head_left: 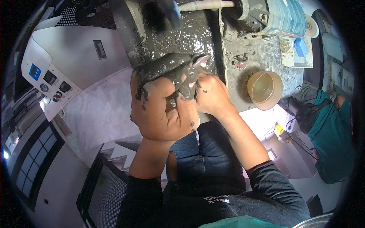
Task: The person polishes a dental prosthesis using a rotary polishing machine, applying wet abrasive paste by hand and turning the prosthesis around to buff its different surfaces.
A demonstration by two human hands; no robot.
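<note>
My left hand (157,110), its fingers smeared with wet dark-grey slurry, is curled closed in front of my body. Pressed up against it, my right hand (212,93) is also closed, with grey spots on its skin. Between them, slurry coats the fingers and whatever they grip, so its kind is hidden. A pale pinkish tip (201,62) shows at the top of the grip; I cannot tell whether it is a fingertip or part of a held piece. Just beyond my hands lies a trough (190,40) of shiny grey slurry.
A motor-like unit (254,17) with a pale shaft (205,5) reaches over the trough. A translucent bowl (265,91) of liquid stands right, below a white tray (296,57) holding something blue. A control panel (49,81) is left; a person in green (330,133) is right.
</note>
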